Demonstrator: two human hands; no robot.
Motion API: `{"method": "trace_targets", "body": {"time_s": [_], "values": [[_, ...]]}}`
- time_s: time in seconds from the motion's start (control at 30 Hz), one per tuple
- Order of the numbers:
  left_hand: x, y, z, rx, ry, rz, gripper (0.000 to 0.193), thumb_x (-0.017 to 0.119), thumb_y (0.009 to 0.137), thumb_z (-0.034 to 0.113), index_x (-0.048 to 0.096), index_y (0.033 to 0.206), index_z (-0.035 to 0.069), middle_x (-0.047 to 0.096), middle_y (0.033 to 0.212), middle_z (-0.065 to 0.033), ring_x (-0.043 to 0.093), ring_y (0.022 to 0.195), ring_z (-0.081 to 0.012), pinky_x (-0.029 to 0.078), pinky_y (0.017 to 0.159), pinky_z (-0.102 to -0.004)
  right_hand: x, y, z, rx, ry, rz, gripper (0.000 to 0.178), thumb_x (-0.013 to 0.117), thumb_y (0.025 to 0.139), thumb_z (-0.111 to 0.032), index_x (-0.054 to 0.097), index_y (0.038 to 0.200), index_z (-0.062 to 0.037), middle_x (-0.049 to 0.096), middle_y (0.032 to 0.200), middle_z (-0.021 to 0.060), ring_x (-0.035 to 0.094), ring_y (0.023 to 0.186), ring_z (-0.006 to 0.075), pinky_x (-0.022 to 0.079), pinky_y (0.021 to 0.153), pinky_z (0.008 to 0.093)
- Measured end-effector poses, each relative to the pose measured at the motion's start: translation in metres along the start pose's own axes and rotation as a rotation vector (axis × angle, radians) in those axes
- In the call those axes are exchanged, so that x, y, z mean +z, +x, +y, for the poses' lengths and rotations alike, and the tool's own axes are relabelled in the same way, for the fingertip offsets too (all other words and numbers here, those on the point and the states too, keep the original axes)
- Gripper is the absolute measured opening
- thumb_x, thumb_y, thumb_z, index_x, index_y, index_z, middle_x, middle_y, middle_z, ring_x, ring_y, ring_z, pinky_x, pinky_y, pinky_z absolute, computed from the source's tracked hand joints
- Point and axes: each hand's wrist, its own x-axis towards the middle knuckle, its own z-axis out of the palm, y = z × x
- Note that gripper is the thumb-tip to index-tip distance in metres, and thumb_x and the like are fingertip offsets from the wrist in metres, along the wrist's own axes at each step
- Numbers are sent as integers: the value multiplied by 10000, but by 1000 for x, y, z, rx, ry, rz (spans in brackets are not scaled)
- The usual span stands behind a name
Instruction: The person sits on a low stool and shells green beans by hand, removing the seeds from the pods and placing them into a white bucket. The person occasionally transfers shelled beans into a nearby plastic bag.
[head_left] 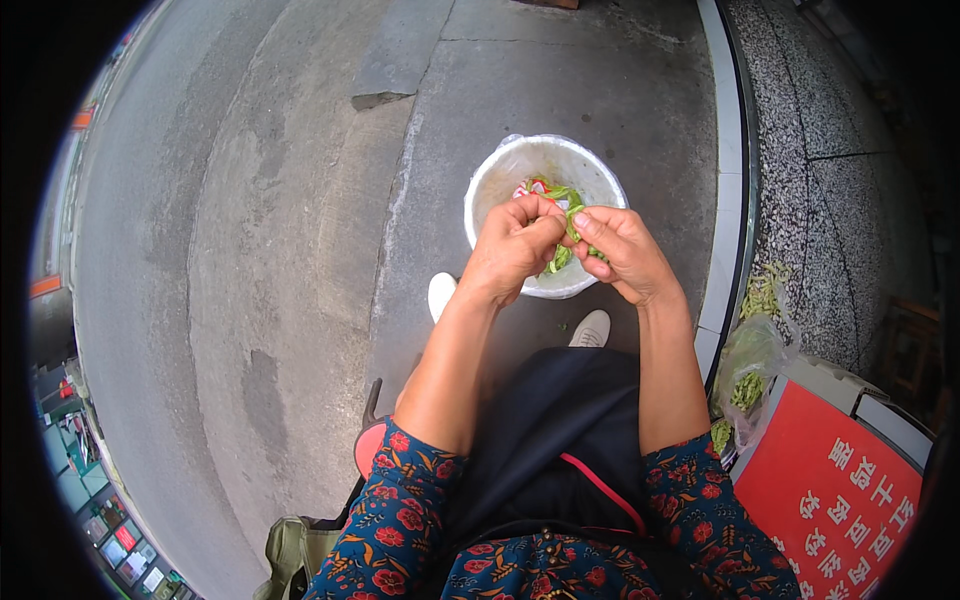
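Note:
My hands meet over a white bucket (483, 205) that stands on the ground between my feet. My left hand (520, 245) is closed, thumb and forefinger pinched at the end of a green pod. My right hand (630, 250) grips that same green pod (574, 222) between thumb and fingers, palm side partly showing. Green peels (558, 262) lie inside the bucket, along with a red and white wrapper (530, 188). The hands cover part of the bucket's contents. The fine detail of the pod is too small to make out.
To my right, a clear plastic bag (755, 350) of green pods lies by a pile of loose pods (765, 285). A red sign with white writing (820, 480) leans beside a box. A pale kerb strip (728, 170) runs along the right. An olive bag (292, 555) sits lower left.

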Motion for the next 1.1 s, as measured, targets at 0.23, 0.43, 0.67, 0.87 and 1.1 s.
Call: {"method": "trace_targets", "body": {"time_s": [0.23, 0.43, 0.67, 0.87, 1.1], "values": [[3, 3, 2, 59, 5, 180, 92, 618, 825, 114, 577, 792, 39, 554, 633, -3, 388, 474, -20, 253, 411, -166, -6, 1, 2, -14, -21, 28, 199, 522, 909, -140, 614, 957, 30, 611, 776, 50, 505, 560, 23, 284, 399, 132], [-9, 5, 5, -32, -76, 103, 123, 598, 861, 116, 582, 910, 5, 597, 792, -76, 534, 633, -99, 408, 534, -215, -20, -5, -8, -168, 134, -42, 206, 534, 889, -112, 624, 988, 45, 605, 808, 64, 512, 585, 33, 267, 397, 133], [-14, 12, -2, 11, -723, -106, 433, 518, 874, 82, 408, 1279, -24, 435, 1308, -262, 431, 1238, -382, 412, 1023, -442, -2, 0, 1, -130, 5, -26, 240, 587, 906, -219, 666, 915, 7, 500, 639, -39, 461, 578, 21, 254, 408, 146], [-8, 13, -9, 44, -724, -95, 466, 425, 881, 22, 347, 1339, -20, 397, 1352, -263, 371, 1286, -368, 392, 1032, -439, 22, 14, 18, -361, -372, 307, 132, 664, 828, -121, 681, 818, 9, 596, 684, -17, 520, 654, 57, 420, 574, 229], [-2, 12, -11, 41, -659, -84, 461, 410, 874, -7, 353, 1331, -27, 423, 1340, -231, 442, 1219, -311, 445, 954, -364, 19, 14, 21, -256, -559, 384, 100, 649, 812, -91, 678, 834, 2, 638, 733, 13, 537, 672, 56, 432, 587, 233]]}}
